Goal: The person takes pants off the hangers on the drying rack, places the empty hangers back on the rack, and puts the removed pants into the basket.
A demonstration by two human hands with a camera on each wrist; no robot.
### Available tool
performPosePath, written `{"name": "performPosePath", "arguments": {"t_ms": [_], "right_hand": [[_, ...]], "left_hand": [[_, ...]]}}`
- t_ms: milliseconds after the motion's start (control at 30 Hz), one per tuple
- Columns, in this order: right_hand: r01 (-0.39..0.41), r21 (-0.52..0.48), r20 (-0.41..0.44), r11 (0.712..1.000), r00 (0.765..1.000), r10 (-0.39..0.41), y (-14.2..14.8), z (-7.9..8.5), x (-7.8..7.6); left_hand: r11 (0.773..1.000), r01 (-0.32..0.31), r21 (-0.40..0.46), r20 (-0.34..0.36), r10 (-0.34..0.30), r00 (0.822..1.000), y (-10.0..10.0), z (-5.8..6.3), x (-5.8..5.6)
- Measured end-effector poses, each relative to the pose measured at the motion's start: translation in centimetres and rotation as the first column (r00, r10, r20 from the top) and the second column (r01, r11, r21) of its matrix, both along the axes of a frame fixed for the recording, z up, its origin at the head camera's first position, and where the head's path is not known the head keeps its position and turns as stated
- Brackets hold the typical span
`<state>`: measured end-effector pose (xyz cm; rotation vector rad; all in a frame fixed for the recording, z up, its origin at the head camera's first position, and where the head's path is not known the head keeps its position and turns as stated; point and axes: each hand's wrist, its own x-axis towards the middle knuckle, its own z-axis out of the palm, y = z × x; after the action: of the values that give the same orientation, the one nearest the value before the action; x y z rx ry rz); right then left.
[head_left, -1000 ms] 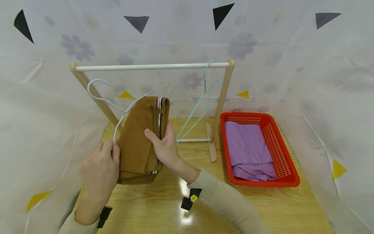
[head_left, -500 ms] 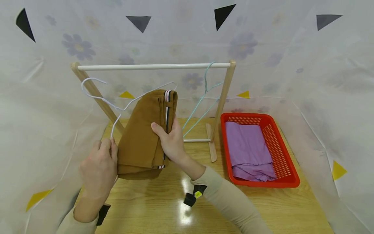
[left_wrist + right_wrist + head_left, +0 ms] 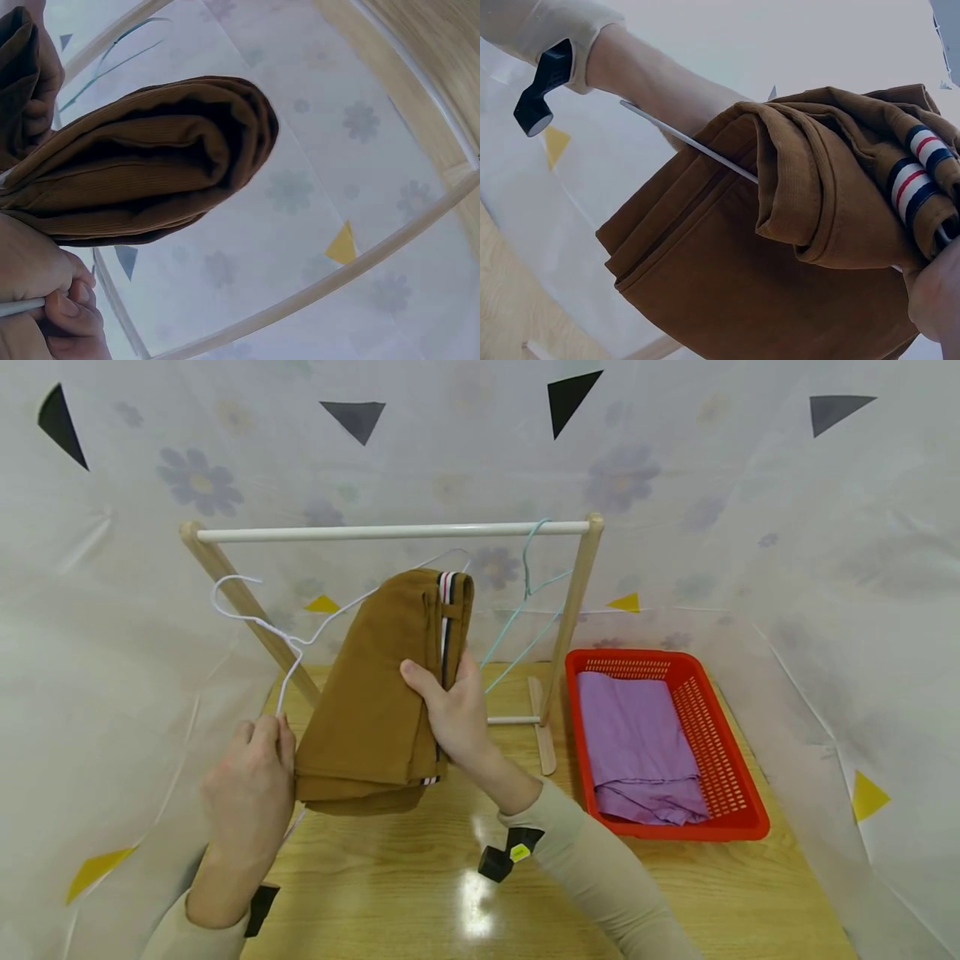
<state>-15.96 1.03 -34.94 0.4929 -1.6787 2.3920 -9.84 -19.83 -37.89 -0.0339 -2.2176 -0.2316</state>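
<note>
In the head view my left hand point(image 3: 251, 785) grips one side of a white wire hanger point(image 3: 282, 693), whose hook points up and left. Folded brown trousers point(image 3: 367, 685) with a striped band hang over the hanger in front of the rack. My right hand point(image 3: 457, 718) holds their right edge, thumb on the front and fingers hidden behind. The left wrist view shows the rolled layers of the trousers point(image 3: 150, 217) end-on, beside the left hand point(image 3: 60, 300). In the right wrist view the hanger's bar point(image 3: 690, 142) runs into the fold of the trousers point(image 3: 780, 292).
Behind stands a wooden rack with a white rod point(image 3: 360, 533). A light-blue hanger point(image 3: 526, 568) hangs near its right post point(image 3: 573, 610). To the right, a red basket point(image 3: 735, 822) on the wooden table point(image 3: 390, 893) holds folded purple cloth point(image 3: 637, 727).
The right hand and trousers have moved up and right, sliding further along the hanger. A piece of hanger now shows below the left hand, which has shifted slightly left.
</note>
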Motion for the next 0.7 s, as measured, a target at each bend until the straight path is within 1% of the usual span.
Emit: {"name": "performPosePath", "arguments": {"t_ms": [167, 267, 333, 433, 700], "right_hand": [[0.02, -0.031, 0.035, 0.999, 0.999, -0.019, 0.5, 0.9, 0.2], [0.026, -0.064, 0.04, 0.998, 0.999, -0.024, 1.0, 1.4, 0.3], [0.026, -0.085, 0.036, 0.996, 0.999, -0.023, 1.4, 1.6, 0.4], [0.034, -0.109, 0.046, 0.993, 0.999, -0.029, 2.0, 1.8, 0.6], [0.061, -0.16, 0.061, 0.985, 0.997, -0.052, 3.5, 1.9, 1.0]], "left_hand": [[1.0, 0.003, 0.006, -0.002, -0.003, 1.0, -0.2, -0.2, -0.1], [1.0, 0.005, -0.016, 0.017, -0.005, 1.0, -0.1, -0.1, 0.0], [1.0, 0.012, -0.008, 0.015, -0.012, 1.0, 0.0, -0.1, 0.0], [1.0, 0.012, -0.021, 0.038, -0.011, 0.999, 0.1, -0.1, 0.0], [0.999, 0.027, 0.029, 0.056, -0.029, 0.998, 0.2, -0.6, -0.3]]}}
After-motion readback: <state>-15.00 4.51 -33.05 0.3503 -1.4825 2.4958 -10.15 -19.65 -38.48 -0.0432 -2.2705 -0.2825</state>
